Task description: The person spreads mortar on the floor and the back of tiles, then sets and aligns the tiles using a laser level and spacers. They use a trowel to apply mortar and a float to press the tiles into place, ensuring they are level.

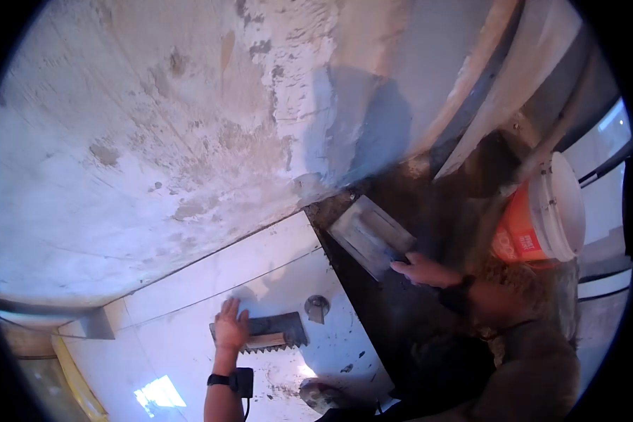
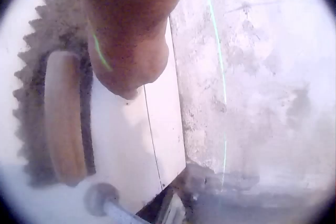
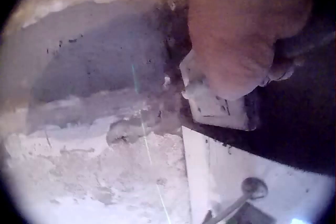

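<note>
My right hand grips a rectangular float by one side, over the dark floor just past the edge of the white tiles. In the right wrist view the same float shows partly behind the hand. With fingers extended, my left hand rests on the white tile surface, right at one end of a notched trowel. That trowel lies flat; its wooden handle and row of teeth stand beside the hand in the left wrist view.
A round-headed tool lies on the tiles near the trowel, and another round object sits closer to me. An orange and white bucket stands at right. The patchy plastered wall rises along the tiles' far edge.
</note>
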The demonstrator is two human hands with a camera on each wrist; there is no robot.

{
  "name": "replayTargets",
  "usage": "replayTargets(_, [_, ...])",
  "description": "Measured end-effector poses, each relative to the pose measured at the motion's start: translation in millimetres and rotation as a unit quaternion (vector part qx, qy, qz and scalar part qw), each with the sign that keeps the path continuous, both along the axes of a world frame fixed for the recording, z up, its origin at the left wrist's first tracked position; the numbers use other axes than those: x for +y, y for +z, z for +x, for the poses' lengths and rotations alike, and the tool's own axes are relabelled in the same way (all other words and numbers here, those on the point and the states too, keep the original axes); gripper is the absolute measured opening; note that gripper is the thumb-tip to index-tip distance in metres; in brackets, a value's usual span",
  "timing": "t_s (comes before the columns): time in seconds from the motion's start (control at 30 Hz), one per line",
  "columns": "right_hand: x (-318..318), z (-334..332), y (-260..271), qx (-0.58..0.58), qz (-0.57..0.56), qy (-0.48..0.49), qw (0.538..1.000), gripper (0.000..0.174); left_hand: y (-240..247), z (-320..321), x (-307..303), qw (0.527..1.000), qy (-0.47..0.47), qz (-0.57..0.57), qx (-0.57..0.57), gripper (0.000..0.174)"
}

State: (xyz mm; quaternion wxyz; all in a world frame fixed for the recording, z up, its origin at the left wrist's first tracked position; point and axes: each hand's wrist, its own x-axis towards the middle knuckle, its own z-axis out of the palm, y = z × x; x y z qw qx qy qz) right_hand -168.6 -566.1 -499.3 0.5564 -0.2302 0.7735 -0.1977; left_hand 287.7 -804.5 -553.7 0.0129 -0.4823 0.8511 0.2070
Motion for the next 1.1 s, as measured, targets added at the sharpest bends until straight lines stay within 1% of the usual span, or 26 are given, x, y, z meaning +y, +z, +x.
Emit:
replayTargets(0.03, [2.9,-7.4,4.4,0.018,0.023,0.02,0.999,0.048,0.3,7.5,-0.8,0.999,0.012,-0.026,0.02,0.039])
replayTargets(0.07, [11.4,-13.7,12.1,0.001,0.017,0.05,0.999,0.049,-1.5,18.8,-6.2,0.997,0.007,-0.055,0.061,0.032])
replayTargets(0.1, [24.0,-20.5,21.9,-0.015,0.01,0.082,0.996,0.05,-0.8,28.0,-8.0,0.992,0.044,-0.065,0.097,0.026])
replayTargets(0.13, [36.2,-27.1,30.1,-0.033,0.003,0.113,0.993,0.052,4.8,35.3,-9.6,0.986,0.111,-0.045,0.115,0.026])
replayTargets(0.17, [54.1,-38.4,34.5,-0.009,0.032,0.131,0.991,0.051,7.8,43.9,-10.3,0.975,0.179,-0.024,0.132,0.027])
replayTargets(0.23, [56.1,-44.6,80.4,0.009,0.113,0.144,0.983,0.049,-4.4,73.3,-17.9,0.948,0.284,0.013,0.143,0.033])
replayTargets(0.27, [45.2,-44.9,119.1,0.005,0.165,0.138,0.977,0.047,-8.4,84.2,-20.3,0.937,0.305,0.008,0.171,0.035])
replayTargets(0.33, [40.5,-58.8,145.7,0.111,0.096,0.217,0.965,0.043,-10.3,88.9,-21.1,0.908,0.363,0.004,0.207,0.042])
replayTargets(0.4, [11.5,-51.6,175.2,0.229,0.037,0.306,0.923,0.04,-15.2,86.1,-24.9,0.862,0.441,0.014,0.248,0.045])
replayTargets(0.47, [-43.3,-25.3,197.6,0.343,-0.024,0.412,0.844,0.038,-18.7,79.2,-25.5,0.798,0.512,-0.014,0.317,0.043])
replayTargets(0.5, [-67.1,-13.8,205.9,0.351,0.021,0.404,0.845,0.037,-15.3,75.2,-17.5,0.781,0.512,-0.031,0.356,0.041])
replayTargets(0.53, [-90.4,-1.1,211.9,0.355,0.062,0.401,0.842,0.037,-2.9,70.3,-3.2,0.758,0.529,0.0,0.382,0.04])
replayTargets(0.57, [-109.1,11.7,214.0,0.357,0.105,0.4,0.838,0.036,16.6,66.4,11.7,0.743,0.559,0.064,0.361,0.039])
replayTargets(0.6, [-119.3,19.5,216.6,0.367,0.059,0.38,0.847,0.037,37.4,58.9,34.3,0.788,0.497,0.055,0.359,0.041])
replayTargets(0.63, [-119.9,15.6,213.2,0.36,0.062,0.402,0.84,0.037,56.5,62.0,56.9,0.828,0.465,0.077,0.303,0.038])
replayTargets(0.7, [-117.9,1.7,195.6,0.364,0.059,0.434,0.822,0.036,115.1,57.2,102.2,0.806,0.499,0.127,0.291,0.026])
replayTargets(0.73, [-125.3,12.2,199.2,0.372,0.095,0.439,0.812,0.034,127.2,67.8,134.4,0.793,0.523,0.133,0.283,0.026])
replayTargets(0.77, [-126.2,11.9,197.1,0.357,0.099,0.435,0.821,0.033,138.9,79.4,173.5,0.765,0.563,0.141,0.281,0.024])
replayTargets(0.8, [-125.4,7.3,193.4,0.345,0.103,0.429,0.828,0.032,153.5,91.5,215.5,0.71,0.621,0.18,0.281,0.023])
replayTargets(0.83, [-127.7,7.1,189.7,0.345,0.08,0.426,0.833,0.03,164.6,97.5,261.5,0.61,0.701,0.196,0.314,0.025])
replayTargets(0.87, [-133.8,14.3,190.6,0.343,0.096,0.42,0.835,0.028,197.1,101.3,300.0,0.578,0.731,0.222,0.288,0.027])
replayTargets(0.9, [-134.6,17.8,192.2,0.346,0.111,0.422,0.83,0.027,219.2,110.5,352.7,0.584,0.734,0.239,0.25,0.03])
replayTargets(0.97, [-143.4,34.1,191.5,0.346,0.124,0.432,0.823,0.027,283.4,104.5,435.2,0.474,0.809,0.275,0.213,0.026])
replayTargets(1.03, [-140.3,59.8,198.5,0.346,0.126,0.44,0.819,0.027,344.2,88.1,510.6,0.381,0.858,0.301,0.166,0.026])
replayTargets(1.07, [-130.9,55.6,189.9,0.345,0.125,0.452,0.813,0.027,375.7,78.2,549.7,0.355,0.863,0.322,0.162,0.026])
replayTargets(1.1, [-121.1,50.4,179.9,0.344,0.123,0.463,0.807,0.027,399.9,65.8,592.9,0.352,0.858,0.337,0.16,0.031])
